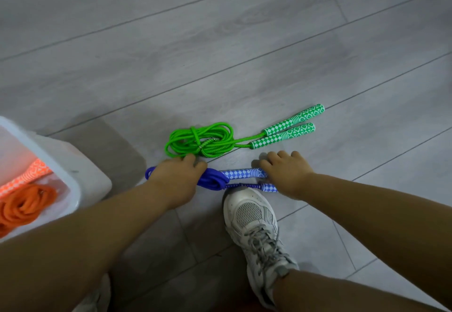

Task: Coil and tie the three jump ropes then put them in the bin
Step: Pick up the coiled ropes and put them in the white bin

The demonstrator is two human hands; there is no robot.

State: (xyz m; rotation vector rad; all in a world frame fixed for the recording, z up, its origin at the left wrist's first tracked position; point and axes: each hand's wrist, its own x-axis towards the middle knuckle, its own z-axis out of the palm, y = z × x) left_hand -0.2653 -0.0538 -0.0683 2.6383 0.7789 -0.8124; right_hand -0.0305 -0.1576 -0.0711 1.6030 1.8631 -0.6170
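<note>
A blue jump rope (215, 180) lies coiled and tied on the grey floor just ahead of my shoe. My left hand (177, 177) lies over its coiled part, fingers curled around the bundle. My right hand (286, 173) covers the ends of its blue-and-white handles (244, 174). Just beyond lies a green jump rope (200, 140), coiled and tied, its green-and-white handles (291, 128) pointing right. An orange jump rope (24, 204) rests coiled inside the translucent white bin (73, 186) at the left.
My white sneaker (254, 223) stands on the floor right behind the blue rope, its toe touching the handles. The grey plank floor (244, 42) stretches away beyond the ropes. The bin's rim sits close to my left forearm.
</note>
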